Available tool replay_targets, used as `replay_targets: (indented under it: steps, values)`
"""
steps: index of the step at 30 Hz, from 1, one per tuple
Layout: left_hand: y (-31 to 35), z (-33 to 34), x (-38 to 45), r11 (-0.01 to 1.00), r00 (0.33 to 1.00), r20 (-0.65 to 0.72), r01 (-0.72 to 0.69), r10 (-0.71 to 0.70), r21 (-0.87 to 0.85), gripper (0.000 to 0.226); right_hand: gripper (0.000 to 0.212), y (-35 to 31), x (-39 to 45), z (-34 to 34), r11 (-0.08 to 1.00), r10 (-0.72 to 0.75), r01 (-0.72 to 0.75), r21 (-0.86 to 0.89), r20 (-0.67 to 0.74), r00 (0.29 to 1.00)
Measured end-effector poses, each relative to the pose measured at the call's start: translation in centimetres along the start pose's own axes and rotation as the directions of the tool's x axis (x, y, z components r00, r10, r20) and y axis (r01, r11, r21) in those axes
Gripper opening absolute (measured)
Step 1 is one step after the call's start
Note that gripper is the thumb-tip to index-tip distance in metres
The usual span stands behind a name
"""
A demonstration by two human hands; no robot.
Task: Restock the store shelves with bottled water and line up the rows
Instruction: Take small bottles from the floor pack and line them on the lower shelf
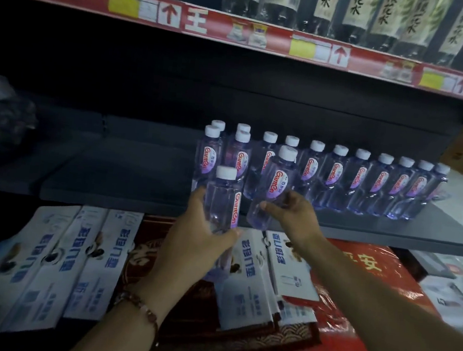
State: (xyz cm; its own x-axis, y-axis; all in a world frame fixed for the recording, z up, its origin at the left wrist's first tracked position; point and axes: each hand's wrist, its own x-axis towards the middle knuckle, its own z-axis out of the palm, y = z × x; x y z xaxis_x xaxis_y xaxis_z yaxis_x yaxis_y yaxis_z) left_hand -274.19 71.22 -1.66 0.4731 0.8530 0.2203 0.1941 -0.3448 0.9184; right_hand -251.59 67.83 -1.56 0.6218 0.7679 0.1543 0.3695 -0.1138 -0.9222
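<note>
Bottled water: you hold two clear plastic bottles with white caps. Your left hand (pixel 201 229) grips one bottle (pixel 223 200); your right hand (pixel 292 213) pinches a tilted one (pixel 273 185). Both hang at the dark shelf's (pixel 389 237) front edge. Next, stand them before the back row (pixel 366 184), I think.

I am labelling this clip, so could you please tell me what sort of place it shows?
Most likely a shop aisle. A red shelf-edge strip carries yellow price tags, and clear white-capped water bottles stand in a row on a dark metal shelf.
</note>
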Motion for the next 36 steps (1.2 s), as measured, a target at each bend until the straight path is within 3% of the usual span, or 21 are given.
replay_targets:
  steps: [7, 12, 21, 26, 29, 32, 36]
  values:
    - [0.1, 0.9, 1.2, 0.999, 1.000, 0.003, -0.030, 0.030, 0.026, 0.078, 0.022, 0.5, 3.8, 1.9, 0.998, -0.002, 0.003, 0.058, -0.023, 1.000]
    - [0.2, 1.0, 1.6, 0.999, 1.000, 0.017, -0.016, 0.015, 0.044, 0.077, 0.024, 1.5, 5.1, 2.3, 0.993, -0.063, 0.055, -0.106, -0.076, 0.995]
    - [-0.2, 2.2, 2.3, 1.000, 1.000, 0.017, -0.001, 0.000, 0.015, 0.080, 0.017, 1.3, 6.6, 3.2, 0.975, -0.064, 0.047, -0.218, -0.073, 0.995]
    - [-0.1, 2.9, 2.2, 1.000, 1.000, 0.027, 0.010, -0.009, -0.008, 0.070, 0.028, 0.5, 5.7, 2.5, 0.949, -0.025, 0.024, -0.315, 0.003, 1.000]
    - [-0.1, 3.3, 2.1, 0.999, 0.999, 0.037, 0.023, -0.022, -0.031, 0.073, 0.044, -0.3, 2.4, 1.6, 0.983, 0.003, 0.003, -0.184, 0.034, 0.999]
    - [-0.2, 3.9, 1.9, 0.999, 0.998, 0.050, 0.025, -0.023, -0.048, 0.073, 0.043, 0.3, -2.1, 0.1, 0.993, 0.120, -0.120, -0.009, 0.193, 0.974]
    - [-0.1, 5.4, 1.3, 1.000, 0.994, 0.110, 0.021, -0.020, -0.007, 0.073, 0.031, 2.0, -8.0, -2.0, 0.919, 0.216, -0.347, 0.189, 0.493, 0.842]
